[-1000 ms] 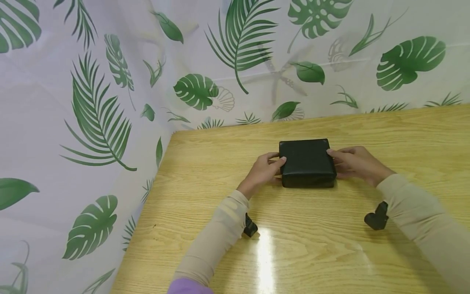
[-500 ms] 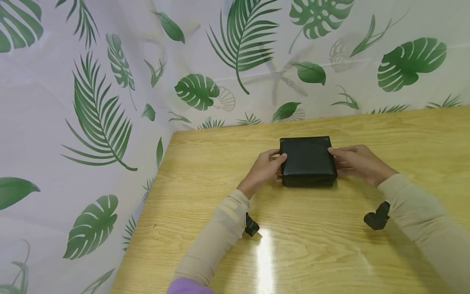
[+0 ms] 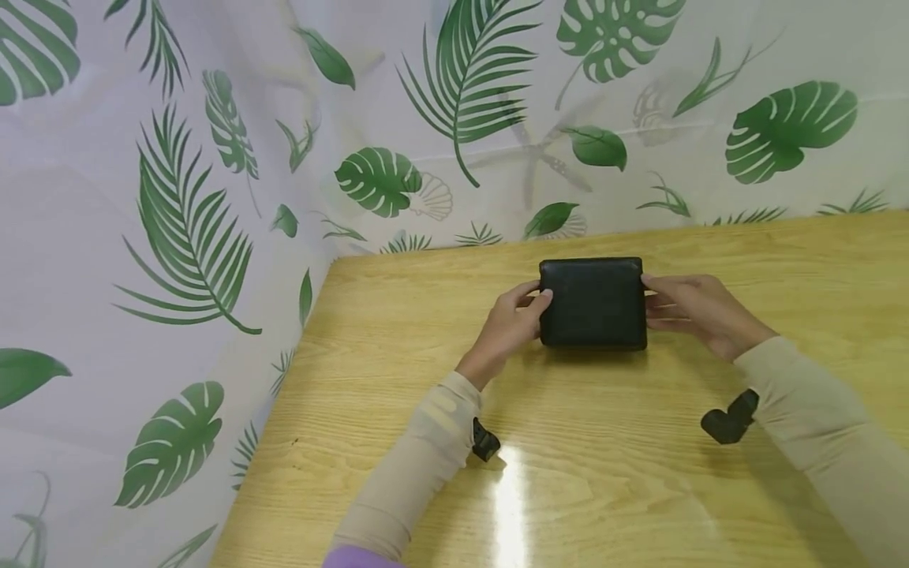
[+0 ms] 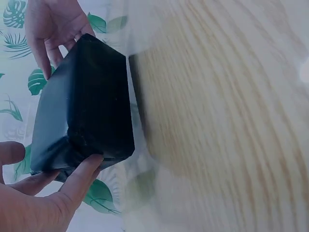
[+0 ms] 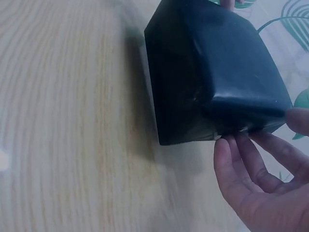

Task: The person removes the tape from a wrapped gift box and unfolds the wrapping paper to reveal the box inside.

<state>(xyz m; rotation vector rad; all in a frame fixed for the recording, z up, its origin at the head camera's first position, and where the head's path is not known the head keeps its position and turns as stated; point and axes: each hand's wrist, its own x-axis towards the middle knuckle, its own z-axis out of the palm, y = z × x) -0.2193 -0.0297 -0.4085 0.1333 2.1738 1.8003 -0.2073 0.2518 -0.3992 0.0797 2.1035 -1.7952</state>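
Note:
A black, smooth-covered rectangular box (image 3: 592,304) is held between both hands over the far part of the table. In the head view its broad face is turned up toward the camera. My left hand (image 3: 507,325) grips the left end, thumb near the upper edge and fingers along the side. At the opposite end my right hand (image 3: 703,309) holds the box with its thumb at the top corner and fingers against the side. In the left wrist view a strip of space and a shadow show between the box (image 4: 96,96) and the wood. The box's far side is hidden.
The light wood-grain table (image 3: 589,465) extends to a white curtain (image 3: 490,213) with green leaf prints at the back and left. Small black devices (image 3: 727,418) are worn at both wrists, under beige sleeves (image 3: 802,402).
The box has tipped toward the head camera: its front side, visible earlier, has dropped from view, and its broad face shows more squarely. Both hands moved up slightly with it.

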